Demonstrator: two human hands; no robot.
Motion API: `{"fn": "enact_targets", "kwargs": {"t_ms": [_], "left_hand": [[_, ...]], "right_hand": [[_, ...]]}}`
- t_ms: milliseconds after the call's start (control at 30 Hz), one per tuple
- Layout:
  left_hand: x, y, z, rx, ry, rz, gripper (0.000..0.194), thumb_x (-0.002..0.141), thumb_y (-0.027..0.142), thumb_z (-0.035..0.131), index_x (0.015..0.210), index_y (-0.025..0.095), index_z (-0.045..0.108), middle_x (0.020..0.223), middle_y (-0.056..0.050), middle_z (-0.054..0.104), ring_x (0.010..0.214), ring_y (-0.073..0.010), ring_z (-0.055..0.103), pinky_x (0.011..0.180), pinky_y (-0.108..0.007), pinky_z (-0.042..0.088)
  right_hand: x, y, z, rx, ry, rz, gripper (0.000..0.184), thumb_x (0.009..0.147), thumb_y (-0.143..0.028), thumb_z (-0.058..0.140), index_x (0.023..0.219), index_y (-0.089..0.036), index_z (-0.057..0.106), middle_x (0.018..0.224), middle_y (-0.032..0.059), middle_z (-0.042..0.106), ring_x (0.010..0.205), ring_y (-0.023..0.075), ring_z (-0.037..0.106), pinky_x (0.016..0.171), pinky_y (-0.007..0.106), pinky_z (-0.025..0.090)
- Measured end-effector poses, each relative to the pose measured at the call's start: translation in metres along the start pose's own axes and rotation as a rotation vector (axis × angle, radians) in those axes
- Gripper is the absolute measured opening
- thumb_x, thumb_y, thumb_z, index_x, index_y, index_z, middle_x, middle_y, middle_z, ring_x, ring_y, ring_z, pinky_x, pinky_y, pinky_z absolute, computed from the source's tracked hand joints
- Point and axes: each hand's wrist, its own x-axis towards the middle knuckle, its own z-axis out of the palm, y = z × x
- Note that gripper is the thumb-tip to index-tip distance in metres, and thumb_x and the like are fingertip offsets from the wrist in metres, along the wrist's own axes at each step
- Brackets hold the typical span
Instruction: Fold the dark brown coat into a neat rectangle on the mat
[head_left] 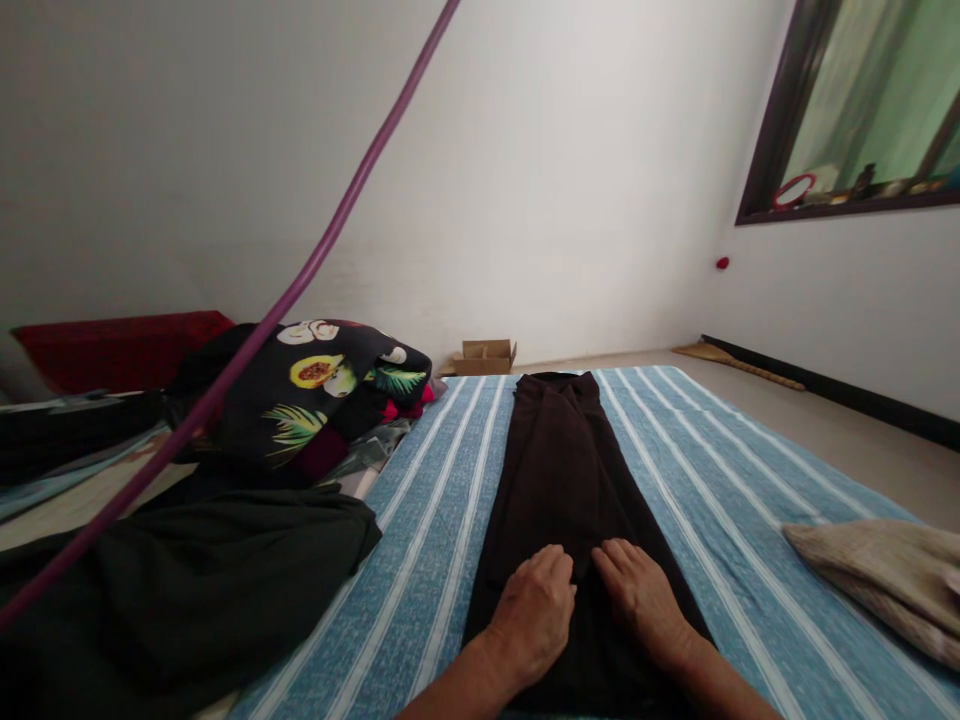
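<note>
A pair of dark brown trousers (559, 470) lies lengthwise on the blue striped sheet (442, 530), its waistband at the far end and its near end running out of the picture. My left hand (532, 610) is closed on the trouser cloth, fingers curled and knuckles up. Just to the right, my right hand (641, 595) grips the same cloth with bent fingers. A small gap of dark fabric shows between the two hands. The fingertips are partly hidden.
A dark green garment (210, 590) and a fruit-print black cloth (322, 390) are heaped at left. A purple pole (322, 245) slants across the left side. A beige checked cloth (885, 570) lies at right. A cardboard box (486, 358) stands by the wall.
</note>
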Motion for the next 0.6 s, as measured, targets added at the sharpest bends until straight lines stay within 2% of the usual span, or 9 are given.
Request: {"fn": "enact_targets", "kwargs": {"t_ms": [100,233,300,433,500,600], "left_hand": [[-0.003,-0.003,-0.016,-0.011,-0.108,0.066,0.029,0.083,0.025,0.049,0.109,0.014,0.056,0.128,-0.014,0.052,0.12,-0.024,0.047,0.102,-0.037,0.037],[0.002,-0.013,-0.039,-0.116,-0.206,0.117,0.037,0.08,0.034,0.055,0.113,0.015,0.057,0.127,-0.012,0.054,0.119,-0.0248,0.049,0.1,-0.036,0.039],[0.009,-0.022,-0.042,-0.194,-0.161,0.135,0.035,0.082,0.035,0.053,0.111,0.016,0.059,0.121,-0.009,0.059,0.114,-0.0218,0.052,0.098,-0.033,0.04],[0.035,-0.042,-0.032,-0.218,0.033,0.103,0.027,0.087,0.026,0.045,0.108,0.018,0.06,0.112,-0.005,0.064,0.105,-0.0172,0.058,0.095,-0.03,0.043],[0.05,-0.048,-0.025,-0.165,0.082,0.114,0.03,0.087,0.021,0.042,0.113,0.016,0.058,0.119,-0.007,0.06,0.112,-0.0171,0.054,0.099,-0.031,0.04],[0.071,-0.051,-0.013,-0.067,0.076,0.171,0.037,0.087,0.019,0.041,0.121,0.014,0.052,0.134,-0.01,0.049,0.127,-0.0176,0.039,0.106,-0.033,0.032]], "right_hand": [[0.001,-0.001,0.0,0.014,-0.011,0.02,0.019,0.077,-0.005,0.048,0.086,-0.018,0.057,0.083,0.0063,0.058,0.076,0.0201,0.051,0.07,0.031,0.042],[0.002,-0.002,-0.002,0.014,-0.008,0.029,0.017,0.078,-0.006,0.049,0.088,-0.018,0.057,0.081,0.0057,0.058,0.075,0.0198,0.051,0.069,0.03,0.042],[0.003,-0.002,-0.003,0.011,-0.005,0.028,0.019,0.078,-0.007,0.049,0.091,-0.018,0.057,0.082,0.0059,0.058,0.075,0.0196,0.051,0.069,0.03,0.042],[0.003,-0.002,-0.004,0.006,0.001,0.026,0.021,0.078,-0.005,0.048,0.093,-0.017,0.057,0.08,0.0054,0.057,0.074,0.0191,0.051,0.068,0.029,0.042],[0.003,-0.002,-0.003,-0.003,0.022,0.016,0.02,0.077,-0.004,0.048,0.089,-0.017,0.056,0.079,0.0053,0.057,0.072,0.019,0.051,0.067,0.029,0.042],[0.003,-0.002,0.0,0.0,0.053,0.007,0.021,0.076,-0.002,0.046,0.089,-0.016,0.056,0.081,0.0062,0.058,0.075,0.0196,0.052,0.069,0.03,0.043]]}}
